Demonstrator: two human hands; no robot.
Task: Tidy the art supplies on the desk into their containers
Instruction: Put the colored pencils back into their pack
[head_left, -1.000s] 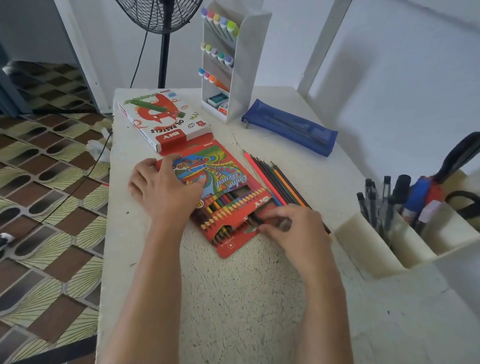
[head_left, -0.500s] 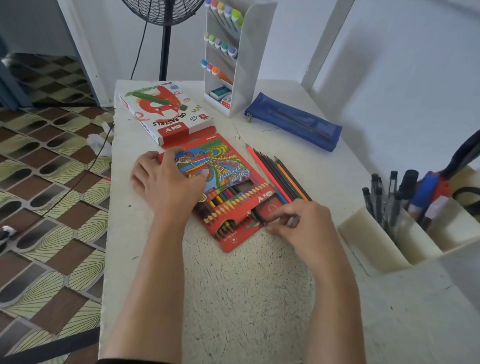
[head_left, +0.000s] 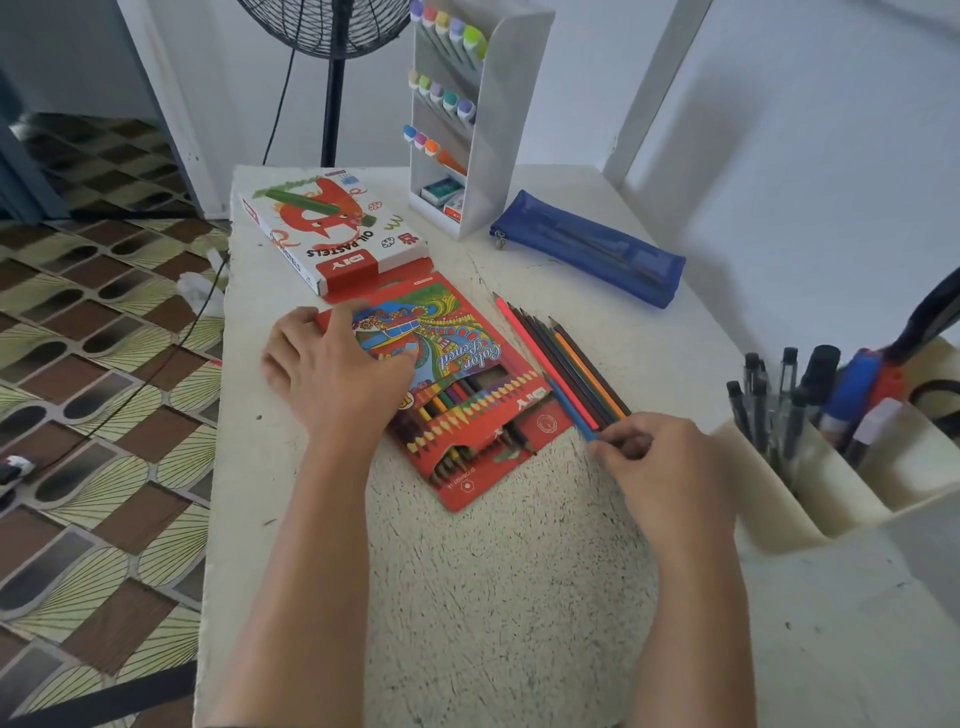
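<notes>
Noted left grip (head_left: 332, 384) flat on pencil box (head_left: 467, 364), right grip (head_left: 660, 462) pinched on near ends of loose pencils (head_left: 561, 358) just beside it. Logged pastels box (head_left: 332, 234), marker rack (head_left: 498, 130), blue pouch (head_left: 587, 254) beyond; pen holder (head_left: 769, 499) at right.

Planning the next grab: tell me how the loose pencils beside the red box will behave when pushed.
The loose pencils look thin, stiff and light; lying side by side on the flat desk, they would probably roll or scatter if nudged.
</notes>
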